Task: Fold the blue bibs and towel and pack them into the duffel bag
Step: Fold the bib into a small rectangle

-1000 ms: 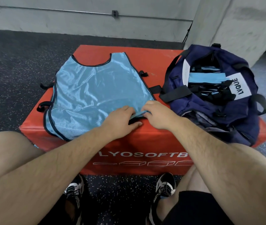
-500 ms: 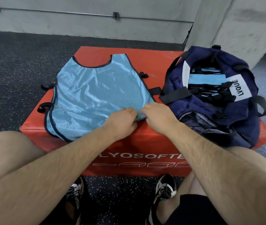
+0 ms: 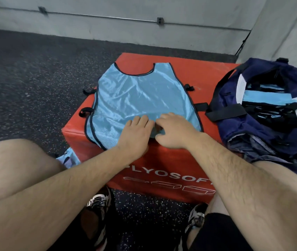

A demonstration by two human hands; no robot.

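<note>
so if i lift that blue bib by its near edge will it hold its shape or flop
Probably floppy: the bib lies creased and flat on the box, thin as cloth. Its glossy sheen suggests it may slip on the box's smooth top. Likely very light.

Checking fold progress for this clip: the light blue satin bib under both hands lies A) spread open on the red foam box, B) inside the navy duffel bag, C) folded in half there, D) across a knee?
A: the light blue satin bib lies spread open, neckline showing, on the red foam box.
</note>
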